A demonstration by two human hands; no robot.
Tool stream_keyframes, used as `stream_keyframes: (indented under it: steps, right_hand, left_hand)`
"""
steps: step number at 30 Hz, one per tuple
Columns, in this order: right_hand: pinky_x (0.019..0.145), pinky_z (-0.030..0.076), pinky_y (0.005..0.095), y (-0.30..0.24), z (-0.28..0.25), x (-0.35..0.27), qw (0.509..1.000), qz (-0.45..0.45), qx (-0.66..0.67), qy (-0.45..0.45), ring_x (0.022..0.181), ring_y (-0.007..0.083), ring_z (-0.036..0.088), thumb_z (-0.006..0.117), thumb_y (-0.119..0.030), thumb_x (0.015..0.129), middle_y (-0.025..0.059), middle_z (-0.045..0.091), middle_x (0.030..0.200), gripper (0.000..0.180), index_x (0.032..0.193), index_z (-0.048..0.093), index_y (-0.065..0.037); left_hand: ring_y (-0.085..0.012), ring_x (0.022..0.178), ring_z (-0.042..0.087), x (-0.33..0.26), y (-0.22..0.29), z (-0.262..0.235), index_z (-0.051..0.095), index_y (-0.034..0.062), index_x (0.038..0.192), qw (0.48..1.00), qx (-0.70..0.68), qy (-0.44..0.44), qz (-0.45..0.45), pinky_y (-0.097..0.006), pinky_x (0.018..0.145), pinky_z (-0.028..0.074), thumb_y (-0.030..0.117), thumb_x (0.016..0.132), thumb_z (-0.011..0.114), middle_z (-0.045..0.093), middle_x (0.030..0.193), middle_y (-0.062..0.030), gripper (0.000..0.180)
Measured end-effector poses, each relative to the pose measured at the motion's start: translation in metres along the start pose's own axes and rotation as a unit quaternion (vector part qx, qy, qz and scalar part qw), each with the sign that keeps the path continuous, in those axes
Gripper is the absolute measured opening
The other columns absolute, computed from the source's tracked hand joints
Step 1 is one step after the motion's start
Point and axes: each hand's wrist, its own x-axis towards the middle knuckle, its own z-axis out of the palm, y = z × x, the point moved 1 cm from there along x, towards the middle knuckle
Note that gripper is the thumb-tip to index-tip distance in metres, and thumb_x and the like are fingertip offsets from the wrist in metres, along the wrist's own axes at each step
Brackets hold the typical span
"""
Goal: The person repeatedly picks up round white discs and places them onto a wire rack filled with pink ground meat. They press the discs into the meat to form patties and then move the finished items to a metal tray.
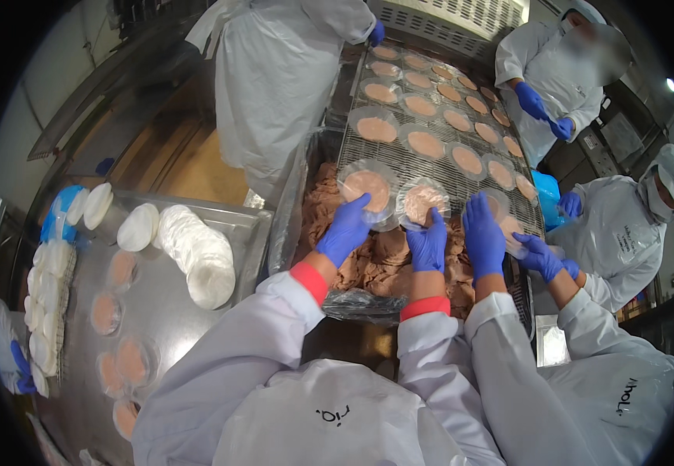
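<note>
My left hand point(343, 231), in a blue glove, pinches the near edge of a round pink meat patty point(367, 191) on a larger clear film disc. My right hand point(428, 243), also gloved in blue, grips the near edge of another patty point(421, 203) on film, its fingers beneath and thumb on top. Both patties are at the near end of a wire mesh conveyor point(399, 159) carrying rows of similar patties. Below my hands, a plastic-lined bin point(303, 190) holds a heap of ground meat point(387, 268).
Close at my right, a co-worker's gloved hands point(483, 233) handle patties at the belt. More people stand along the conveyor. On the left, a steel table point(174, 342) bears several patties point(106, 313) and a fanned stack of white discs point(211, 281). A rack of white discs point(44, 342) stands beyond.
</note>
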Motion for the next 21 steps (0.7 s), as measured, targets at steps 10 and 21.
stream_keyframes:
  steps: [10,21]
  right_hand:
    - [0.079,0.048,0.0304,-0.091,0.188,-0.108,0.912,-0.322,0.055,-0.246,0.094,0.0201,0.055,0.060,-0.012,0.079,0.0113,0.056,0.103,0.030,0.106,0.050,-0.003]
    - [0.103,0.010,0.0490,-0.031,0.092,-0.084,0.990,0.092,0.069,-0.077,0.130,0.0334,0.001,0.046,-0.023,0.082,0.0193,0.000,0.140,0.076,0.133,-0.004,0.000]
  left_hand:
    - [-0.0295,0.111,0.044,-0.095,0.085,0.016,0.033,0.0013,0.124,0.997,-0.075,0.025,0.016,-0.044,0.095,0.035,0.023,0.085,0.049,0.043,0.122,-0.0164,0.047]
    - [-0.0269,0.102,0.048,-0.076,0.079,-0.031,0.033,0.0007,0.121,0.992,-0.087,0.093,0.000,-0.039,0.088,0.040,0.034,0.082,0.052,0.047,0.112,-0.0148,0.054]
